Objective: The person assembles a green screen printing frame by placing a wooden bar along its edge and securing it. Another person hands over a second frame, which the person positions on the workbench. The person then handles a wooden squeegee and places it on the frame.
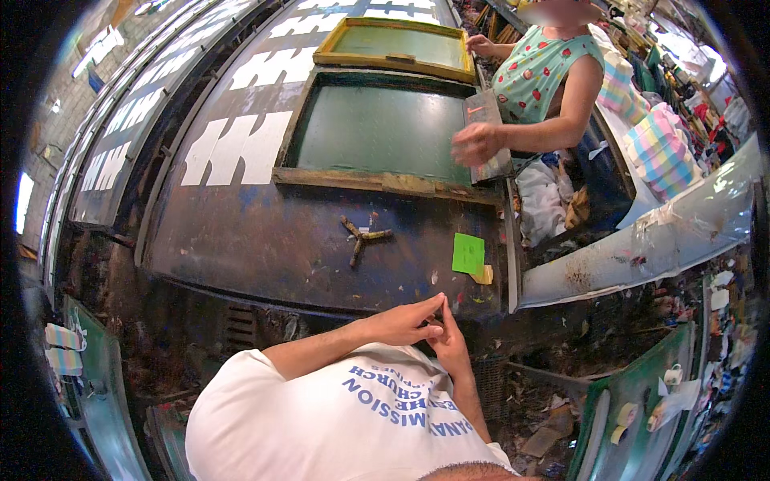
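A bright green square paper (468, 254) lies on the dark tabletop (241, 240), partly covering a yellow scrap (484, 276).

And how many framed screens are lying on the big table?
2: the dark-framed screen is nearer the person wearing the camera, and the yellow-framed screen is just beyond it. Any underneath would be hidden.

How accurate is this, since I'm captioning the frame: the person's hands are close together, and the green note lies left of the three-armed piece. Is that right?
No: in the head view, the green note lies to the right of the three-armed piece. The left hand and right hand are indeed close together.
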Action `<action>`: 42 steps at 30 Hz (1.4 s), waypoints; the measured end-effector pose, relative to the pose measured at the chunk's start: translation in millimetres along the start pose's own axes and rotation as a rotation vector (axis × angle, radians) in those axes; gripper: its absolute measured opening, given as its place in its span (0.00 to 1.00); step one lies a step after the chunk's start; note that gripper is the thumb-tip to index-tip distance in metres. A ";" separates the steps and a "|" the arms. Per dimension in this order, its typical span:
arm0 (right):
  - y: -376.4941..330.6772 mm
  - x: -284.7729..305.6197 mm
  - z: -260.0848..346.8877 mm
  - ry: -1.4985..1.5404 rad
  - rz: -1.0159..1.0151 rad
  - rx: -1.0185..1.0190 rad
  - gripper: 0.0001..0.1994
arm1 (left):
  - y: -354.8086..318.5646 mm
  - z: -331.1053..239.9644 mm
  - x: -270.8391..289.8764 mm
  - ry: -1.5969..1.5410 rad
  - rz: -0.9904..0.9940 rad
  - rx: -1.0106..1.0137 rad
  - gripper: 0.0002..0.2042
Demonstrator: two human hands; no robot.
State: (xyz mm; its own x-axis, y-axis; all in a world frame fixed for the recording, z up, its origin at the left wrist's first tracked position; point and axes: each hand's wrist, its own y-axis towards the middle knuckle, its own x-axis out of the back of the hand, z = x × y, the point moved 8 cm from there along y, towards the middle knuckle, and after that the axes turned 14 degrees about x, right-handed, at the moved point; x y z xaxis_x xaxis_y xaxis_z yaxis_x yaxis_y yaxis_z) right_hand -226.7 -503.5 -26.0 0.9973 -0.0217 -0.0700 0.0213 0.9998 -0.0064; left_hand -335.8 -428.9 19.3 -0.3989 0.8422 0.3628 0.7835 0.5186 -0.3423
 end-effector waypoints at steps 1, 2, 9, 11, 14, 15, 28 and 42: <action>-1.7 2.8 1.6 -0.014 0.016 0.025 0.45 | 1.1 -3.2 -3.3 0.023 -0.023 -0.014 0.42; -4.1 5.7 1.1 0.009 0.022 0.022 0.46 | 1.5 -4.0 -8.1 0.058 -0.033 0.006 0.42; -18.9 23.1 -6.1 0.042 0.085 -0.020 0.46 | -3.7 -12.2 -31.8 -0.097 -0.070 0.119 0.42; -20.1 25.9 -1.7 -0.024 0.157 0.036 0.46 | -6.0 -9.0 -41.9 -0.189 -0.048 0.183 0.42; -22.3 28.2 -1.9 -0.035 0.210 0.032 0.45 | -11.5 -8.3 -49.0 -0.130 -0.143 0.187 0.42; -22.9 28.1 -3.2 -0.016 0.218 0.015 0.45 | -13.0 -8.0 -51.0 -0.147 -0.154 0.180 0.42; -12.4 25.6 -1.4 -0.075 0.238 0.138 0.50 | -19.7 -18.6 -44.3 -0.128 -0.184 0.224 0.42; -19.7 25.3 -2.4 -0.111 0.124 0.114 0.49 | -7.3 -14.2 -44.6 -0.098 -0.113 0.153 0.42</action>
State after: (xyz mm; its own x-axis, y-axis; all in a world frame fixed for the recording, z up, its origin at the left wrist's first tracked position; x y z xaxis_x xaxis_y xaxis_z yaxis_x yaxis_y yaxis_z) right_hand -202.0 -523.7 -30.0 0.9942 0.0964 0.0468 -0.1010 0.9890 0.1084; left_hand -317.0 -472.3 18.0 -0.5305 0.7839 0.3227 0.6528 0.6206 -0.4343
